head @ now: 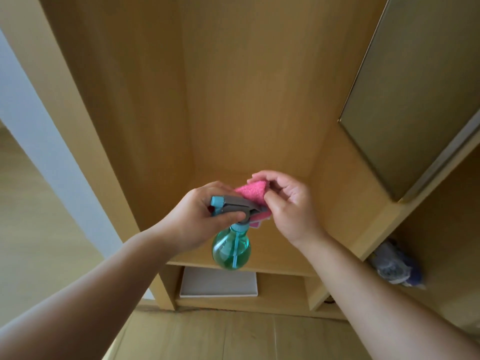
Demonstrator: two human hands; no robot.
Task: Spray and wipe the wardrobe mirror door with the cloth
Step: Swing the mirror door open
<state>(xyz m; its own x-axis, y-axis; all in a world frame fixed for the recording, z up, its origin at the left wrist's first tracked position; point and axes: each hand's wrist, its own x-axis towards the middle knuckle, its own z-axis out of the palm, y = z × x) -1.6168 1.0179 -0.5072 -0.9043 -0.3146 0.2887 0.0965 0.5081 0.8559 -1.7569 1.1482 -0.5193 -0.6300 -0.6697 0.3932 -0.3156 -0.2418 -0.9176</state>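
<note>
My left hand (200, 214) grips the grey and blue trigger head of a spray bottle (231, 249), whose round green body hangs below my fingers. Right beside it, my right hand (288, 206) pinches a pink cloth (250, 192) folded between thumb and fingers, touching the sprayer's rear end. Both hands are held in front of an open wooden wardrobe compartment (246, 100). At the upper right, a mirror door (415, 94) with a gold frame is swung open, showing a dull reflection.
A white tray or box (218, 287) lies in the low shelf under the compartment. A bundle of blue and grey fabric (394, 266) sits in the right-hand section. A pale wall strip runs at the left, wooden floor below.
</note>
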